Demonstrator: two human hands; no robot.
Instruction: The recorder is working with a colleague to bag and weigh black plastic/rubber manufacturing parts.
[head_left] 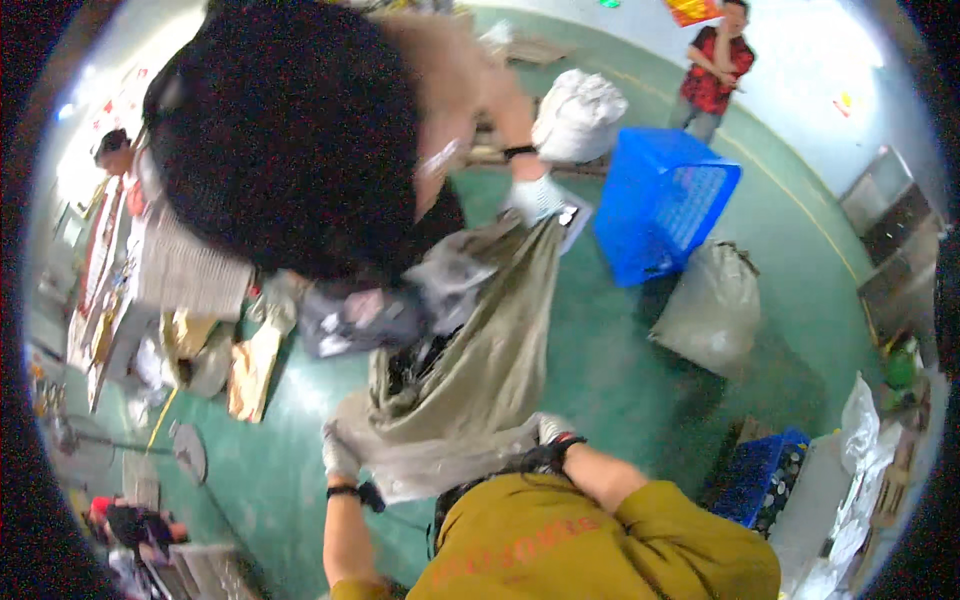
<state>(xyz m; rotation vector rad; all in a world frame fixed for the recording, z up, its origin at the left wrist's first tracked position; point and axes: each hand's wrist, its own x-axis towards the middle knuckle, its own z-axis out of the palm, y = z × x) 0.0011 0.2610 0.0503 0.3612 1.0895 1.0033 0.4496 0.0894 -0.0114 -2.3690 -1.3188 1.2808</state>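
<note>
A large grey-brown sack (505, 345) hangs stretched in front of me, with dark contents (418, 368) showing in its opening. My left hand (341, 455), in a light glove, is closed on the left corner of the sack's pale near edge (430, 470). At the right corner, my gloved right hand (552, 430) grips the same edge. Across from me, a person in black (290, 130) bends over the sack, a gloved hand (538, 198) at its far upper end. Grey plastic (455, 280) bunches along the sack's left side.
A blue crate (660, 195) stands beyond, right of the sack, near a pale full sack (715, 310) and a white sack (580, 115). Another blue crate (755, 480) lies at lower right. A floor fan (188, 452) stands left. A person in red (715, 70) stands far off.
</note>
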